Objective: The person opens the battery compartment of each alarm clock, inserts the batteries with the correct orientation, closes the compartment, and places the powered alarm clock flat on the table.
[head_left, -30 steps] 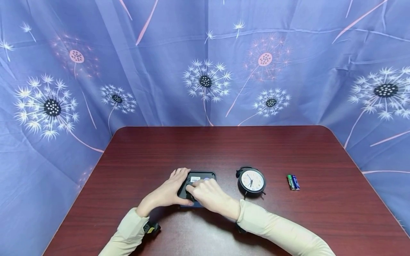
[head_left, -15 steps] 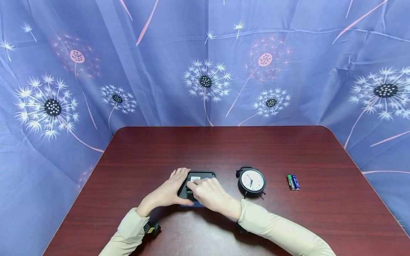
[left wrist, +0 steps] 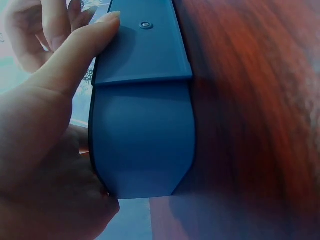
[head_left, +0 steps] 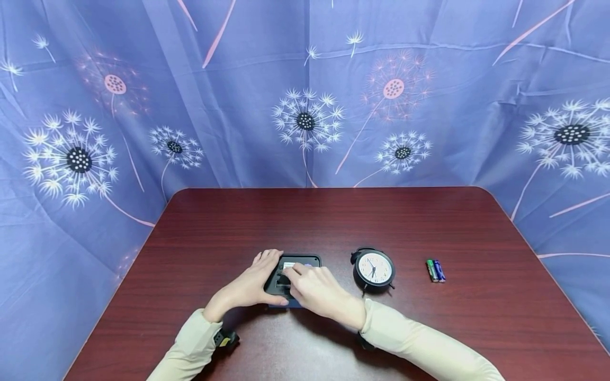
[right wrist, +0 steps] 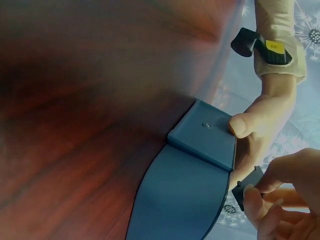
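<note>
Here the device (left wrist: 145, 132) is gripped on the table (head_left: 305, 222), held between the thumb and fingers of the left hand (head_left: 251, 281), with its labelled face turned up. The thumb is pressed to the near side, close to a small screw (left wrist: 146, 25); the fingers are set at the far edge. Above that face, just right of the left hand, a small dark piece (right wrist: 248, 186) is pinched by the thumb and fingertips of the right hand (head_left: 316, 291); whether the device is touched by it cannot be told. Part of a white label (head_left: 288, 264) is seen beyond the right hand's fingers. Near the right hand, on its right, a black clock (head_left: 375, 270) is placed; well to the right of that, two batteries, one green (head_left: 431, 271) and one blue (head_left: 439, 271), are laid side by side. Beyond both hands, a blue dandelion-printed cloth (head_left: 238, 106) is hung.
</note>
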The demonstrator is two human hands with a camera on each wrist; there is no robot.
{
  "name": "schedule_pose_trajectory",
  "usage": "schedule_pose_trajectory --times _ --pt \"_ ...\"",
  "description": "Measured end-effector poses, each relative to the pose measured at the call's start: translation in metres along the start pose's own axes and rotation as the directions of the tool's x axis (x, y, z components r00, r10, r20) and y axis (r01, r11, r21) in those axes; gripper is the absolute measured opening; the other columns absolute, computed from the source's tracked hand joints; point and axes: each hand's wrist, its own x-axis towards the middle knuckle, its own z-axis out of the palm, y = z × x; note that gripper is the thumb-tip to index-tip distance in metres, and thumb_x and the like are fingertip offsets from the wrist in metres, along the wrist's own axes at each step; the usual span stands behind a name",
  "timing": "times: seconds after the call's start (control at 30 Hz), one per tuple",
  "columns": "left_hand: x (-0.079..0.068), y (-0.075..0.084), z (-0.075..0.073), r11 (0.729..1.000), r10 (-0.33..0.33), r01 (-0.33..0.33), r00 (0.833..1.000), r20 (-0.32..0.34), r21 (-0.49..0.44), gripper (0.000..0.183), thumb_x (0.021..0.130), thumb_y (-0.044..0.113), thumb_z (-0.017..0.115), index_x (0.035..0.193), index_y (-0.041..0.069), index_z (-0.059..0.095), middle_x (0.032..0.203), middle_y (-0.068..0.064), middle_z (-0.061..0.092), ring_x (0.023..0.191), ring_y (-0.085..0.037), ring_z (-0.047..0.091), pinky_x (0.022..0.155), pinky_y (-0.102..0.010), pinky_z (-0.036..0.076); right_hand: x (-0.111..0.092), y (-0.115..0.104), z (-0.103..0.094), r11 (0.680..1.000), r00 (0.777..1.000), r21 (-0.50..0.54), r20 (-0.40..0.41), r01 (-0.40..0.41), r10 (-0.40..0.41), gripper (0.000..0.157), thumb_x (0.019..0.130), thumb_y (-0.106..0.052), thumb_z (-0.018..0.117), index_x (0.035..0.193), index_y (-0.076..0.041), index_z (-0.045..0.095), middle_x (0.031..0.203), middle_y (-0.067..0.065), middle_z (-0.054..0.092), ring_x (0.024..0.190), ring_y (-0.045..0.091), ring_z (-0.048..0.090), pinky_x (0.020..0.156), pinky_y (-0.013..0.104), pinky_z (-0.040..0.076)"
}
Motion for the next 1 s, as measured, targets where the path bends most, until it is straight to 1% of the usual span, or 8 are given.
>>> schedule_pose_trajectory --times 0.1,0.23,0.33,0.53,0.73,0.87,1.0 --pt "0.0 -0.001 0.0 1.0 0.002 -0.002 1.0 -0.001 -0.002 0.108 0.072 0.044 0.081 0.145 -0.014 0.027 0.148 -0.028 0.035 0.139 -0.04 0.031 0.115 -0.061 0.02 -0.003 0.0 -0.002 1.0 1.0 0.016 0.007 0.008 -0.009 0.017 0.079 -0.015 0.069 0.096 -0.013 0.064 0.084 -0.002 0.063 0.057 0.012 0.059 0.042 0.025 0.045" --pt "0.0 0.0 0.0 1.0 -0.011 0.011 1.0 0.005 -0.015 0.108 0.072 0.044 0.081 0.145 -0.013 0.026 0.149 -0.027 0.034 0.14 -0.039 0.03 0.115 -0.061 0.019 -0.007 -0.001 -0.004 0.999 1.0 0.03 0.013 0.017 -0.018 0.014 0.081 -0.015 0.069 0.094 -0.013 0.065 0.083 -0.004 0.063 0.057 0.01 0.058 0.042 0.022 0.044" --pt "0.0 0.0 0.0 1.0 -0.02 0.02 1.0 0.007 -0.023 0.108 0.072 0.044 0.081 0.146 -0.012 0.026 0.15 -0.025 0.034 0.14 -0.037 0.03 0.116 -0.06 0.018 -0.009 -0.002 -0.005 0.999 1.0 0.03 0.004 0.026 -0.027 0.015 0.081 -0.016 0.069 0.096 -0.014 0.066 0.082 -0.005 0.063 0.059 0.009 0.06 0.042 0.022 0.044" --pt "0.0 0.0 0.0 1.0 0.005 -0.005 1.0 -0.014 -0.012 0.108 0.071 0.045 0.081 0.145 -0.012 0.028 0.146 -0.022 0.038 0.137 -0.035 0.033 0.115 -0.06 0.02 -0.013 -0.003 -0.006 0.998 0.998 0.039 -0.027 0.053 -0.052 0.017 0.081 -0.017 0.071 0.098 -0.014 0.067 0.08 -0.006 0.062 0.058 0.008 0.059 0.042 0.021 0.043" --pt "0.001 0.0 0.001 1.0 0.025 -0.025 0.999 -0.036 -0.001 0.107 0.069 0.046 0.082 0.144 -0.011 0.031 0.141 -0.018 0.042 0.133 -0.032 0.037 0.114 -0.06 0.024 -0.017 -0.003 -0.008 0.997 0.998 0.054 -0.007 0.06 -0.06 0.02 0.082 -0.018 0.072 0.1 -0.015 0.068 0.08 -0.008 0.064 0.059 0.006 0.06 0.044 0.02 0.044" --pt "0.0 0.0 0.001 1.0 0.018 -0.019 0.999 -0.034 -0.004 0.108 0.069 0.046 0.082 0.144 -0.011 0.03 0.142 -0.019 0.041 0.134 -0.033 0.036 0.114 -0.06 0.023 -0.019 -0.005 -0.01 0.996 0.998 0.052 -0.009 0.07 -0.07 0.02 0.081 -0.017 0.072 0.101 -0.014 0.068 0.079 -0.007 0.064 0.057 0.006 0.058 0.042 0.019 0.042" --pt "0.0 0.0 0.001 1.0 0.004 -0.005 1.0 -0.027 -0.007 0.109 0.069 0.046 0.082 0.145 -0.011 0.029 0.144 -0.02 0.04 0.135 -0.033 0.035 0.114 -0.061 0.022 -0.022 -0.007 -0.012 0.995 0.995 0.045 -0.022 0.094 -0.093 0.018 0.081 -0.018 0.073 0.098 -0.014 0.067 0.077 -0.007 0.062 0.056 0.006 0.057 0.041 0.018 0.04"
